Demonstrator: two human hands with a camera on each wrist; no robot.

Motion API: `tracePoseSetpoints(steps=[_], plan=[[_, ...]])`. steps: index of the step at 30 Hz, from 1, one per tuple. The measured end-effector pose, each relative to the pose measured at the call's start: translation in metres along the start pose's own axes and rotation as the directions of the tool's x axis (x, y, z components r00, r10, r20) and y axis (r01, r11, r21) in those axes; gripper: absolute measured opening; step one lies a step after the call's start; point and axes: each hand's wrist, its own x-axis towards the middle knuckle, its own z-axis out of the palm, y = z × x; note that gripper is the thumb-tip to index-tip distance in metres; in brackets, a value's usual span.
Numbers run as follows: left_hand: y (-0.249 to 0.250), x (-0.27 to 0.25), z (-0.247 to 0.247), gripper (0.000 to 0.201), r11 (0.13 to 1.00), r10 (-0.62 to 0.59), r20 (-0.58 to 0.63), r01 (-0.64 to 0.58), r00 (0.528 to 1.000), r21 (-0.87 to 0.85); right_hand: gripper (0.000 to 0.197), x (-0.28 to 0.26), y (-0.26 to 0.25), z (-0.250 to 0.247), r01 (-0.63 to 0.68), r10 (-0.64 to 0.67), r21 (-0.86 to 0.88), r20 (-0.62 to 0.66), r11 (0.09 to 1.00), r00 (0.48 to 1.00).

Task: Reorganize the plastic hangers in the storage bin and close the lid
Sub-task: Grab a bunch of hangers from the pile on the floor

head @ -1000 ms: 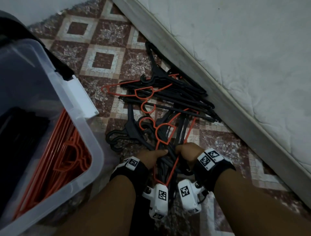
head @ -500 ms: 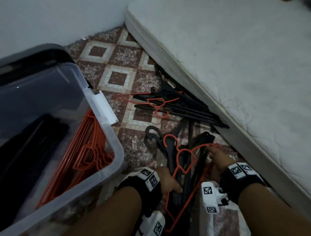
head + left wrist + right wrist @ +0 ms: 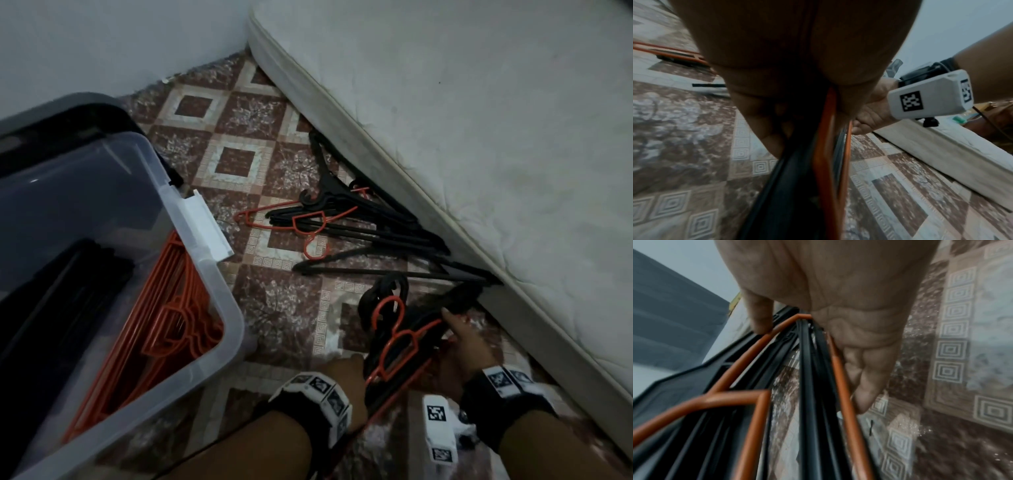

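inside, clear storage bin (image 3: 219,284) holding orange hangers (image 3: 164,308), both hands' fingers (image 3: 452,320) grasping hanger bundle (image 3: 400,339)

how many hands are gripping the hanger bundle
2. The left hand grips the bundle at its near end. The right hand grips its far side, nearer the mattress. The fingers are partly hidden by the hangers.

Left hand (image 3: 346,373) fingers curled in a grip, right hand (image 3: 462,346) likewise
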Motion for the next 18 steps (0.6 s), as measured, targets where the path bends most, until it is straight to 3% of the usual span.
tracePoseSetpoints(steps=[4, 8, 11, 15, 18], plan=[[-0.019, -0.019, -0.013, 0.042, 0.996, 0.042, -0.063, -0.047, 0.997, -0.070, 0.060, -0.018, -0.001, 0.002, 0.104, -0.102, -0.022, 0.046, 0.994, 0.994], [-0.024, -0.046, -0.031, 0.060, 0.988, 0.069, -0.115, -0.083, 0.991, -0.127, 0.059, -0.045, -0.008, 0.022, 0.175, -0.179, 0.038, 0.161, 0.984, 0.971], [-0.023, -0.072, -0.047, 0.051, 0.983, 0.063, -0.228, -0.099, 0.972, -0.152, 0.061, -0.079, -0.025, 0.046, 0.291, -0.289, 0.026, 0.223, 0.957, 0.931], [-0.002, -0.120, -0.089, 0.049, 0.973, 0.093, -0.458, -0.179, 0.884, -0.146, 0.056, -0.154, -0.063, 0.095, 0.511, -0.451, -0.120, 0.332, 0.851, 0.829], [0.011, -0.170, -0.138, 0.033, 0.963, 0.113, -0.588, -0.233, 0.801, -0.133, 0.046, -0.230, -0.091, 0.143, 0.643, -0.518, -0.217, 0.432, 0.734, 0.738]])
